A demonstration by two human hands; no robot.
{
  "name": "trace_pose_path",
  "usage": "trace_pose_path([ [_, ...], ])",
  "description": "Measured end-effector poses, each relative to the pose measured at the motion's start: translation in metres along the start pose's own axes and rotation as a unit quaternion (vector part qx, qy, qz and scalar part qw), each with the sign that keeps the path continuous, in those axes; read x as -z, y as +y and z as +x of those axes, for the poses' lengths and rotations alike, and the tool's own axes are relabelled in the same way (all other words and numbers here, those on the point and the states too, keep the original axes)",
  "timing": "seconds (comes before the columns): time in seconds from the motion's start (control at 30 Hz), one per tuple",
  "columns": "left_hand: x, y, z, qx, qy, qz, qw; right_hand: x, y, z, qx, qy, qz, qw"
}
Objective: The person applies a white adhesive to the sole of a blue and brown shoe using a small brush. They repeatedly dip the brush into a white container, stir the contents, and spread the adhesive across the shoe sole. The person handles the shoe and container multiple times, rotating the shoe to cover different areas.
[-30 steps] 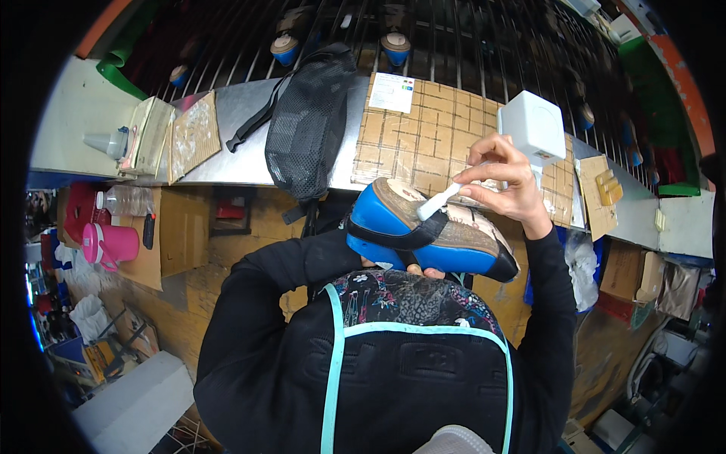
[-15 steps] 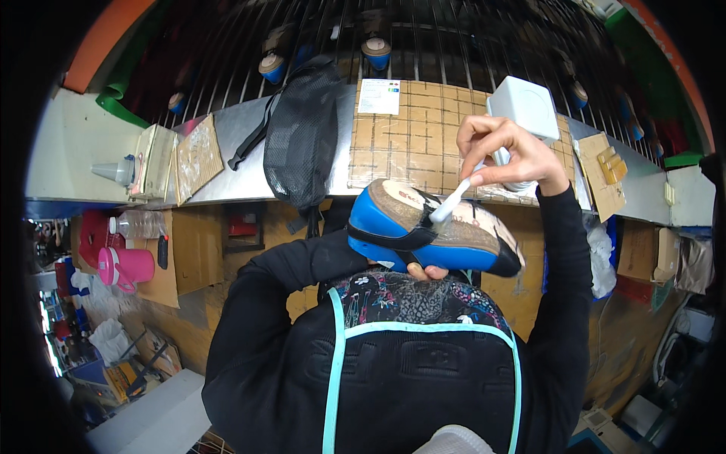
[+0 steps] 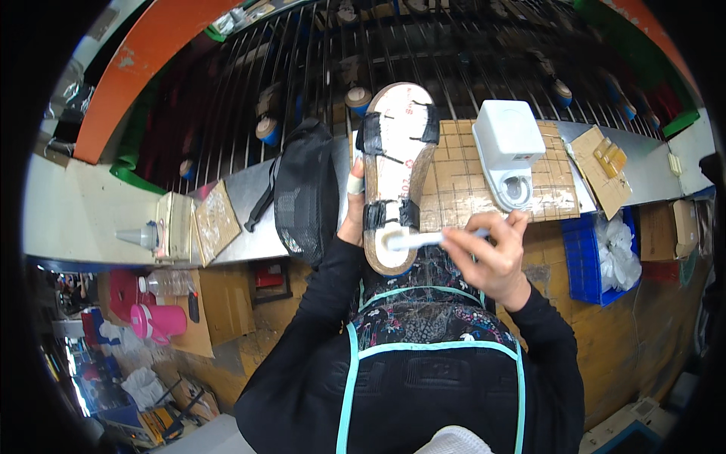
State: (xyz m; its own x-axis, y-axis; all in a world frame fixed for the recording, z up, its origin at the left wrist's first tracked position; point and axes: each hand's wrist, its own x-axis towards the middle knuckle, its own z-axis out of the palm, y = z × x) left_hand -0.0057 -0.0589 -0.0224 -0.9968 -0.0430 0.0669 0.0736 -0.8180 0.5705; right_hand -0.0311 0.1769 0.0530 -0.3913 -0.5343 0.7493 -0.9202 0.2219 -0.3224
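One shoe (image 3: pixel 403 170), sole up with four black patches, fills the middle; the left hand (image 3: pixel 352 221), fingers mostly hidden, grips its 8 o'clock edge. The right hand (image 3: pixel 497 261) pinches one white brush (image 3: pixel 422 240) at its 6 o'clock end. One white dispenser (image 3: pixel 511 136) stands at 3 o'clock, one mesh bag (image 3: pixel 306 197) lies at 9.

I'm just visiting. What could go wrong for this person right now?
The white tool in the right hand touches the sole near its rounded near end, so it might slip over the rim.

The upturned shoe is held up by the left hand along its left side; a loose grip could let it tip.

The white container stands on the cardboard just beyond the right hand, which could perhaps bump it.
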Motion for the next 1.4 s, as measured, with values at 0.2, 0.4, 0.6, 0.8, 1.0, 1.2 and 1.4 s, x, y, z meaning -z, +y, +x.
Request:
trace_pose_path([
  [0.2, -0.004, -0.003, -0.004, 0.025, 0.045, 0.164, 0.985, 0.003, 0.029, 0.024, -0.090, 0.019, -0.006, 0.996],
  [0.4, 0.009, -0.018, -0.002, 0.068, 0.025, 0.153, 0.986, -0.008, 0.070, 0.054, -0.134, 0.132, -0.129, 0.974],
  [0.6, 0.013, -0.019, 0.010, 0.075, 0.143, -0.036, 0.986, -0.022, 0.058, 0.010, -0.196, 0.054, 0.063, 0.977],
  [0.8, -0.042, -0.033, 0.032, -0.162, 0.149, 0.072, 0.973, -0.033, 0.053, -0.004, -0.335, 0.098, 0.499, 0.793],
  [1.0, -0.072, -0.034, 0.051, -0.143, 0.099, 0.218, 0.960, -0.020, 0.066, 0.016, -0.329, 0.161, 0.532, 0.764],
  [1.2, -0.033, -0.032, 0.070, -0.032, -0.075, 0.310, 0.947, 0.009, 0.138, 0.040, -0.442, 0.223, 0.629, 0.600],
  [1.4, 0.035, -0.058, 0.090, 0.166, -0.002, -0.143, 0.976, 0.024, 0.274, 0.084, -0.417, 0.235, 0.528, 0.701],
])
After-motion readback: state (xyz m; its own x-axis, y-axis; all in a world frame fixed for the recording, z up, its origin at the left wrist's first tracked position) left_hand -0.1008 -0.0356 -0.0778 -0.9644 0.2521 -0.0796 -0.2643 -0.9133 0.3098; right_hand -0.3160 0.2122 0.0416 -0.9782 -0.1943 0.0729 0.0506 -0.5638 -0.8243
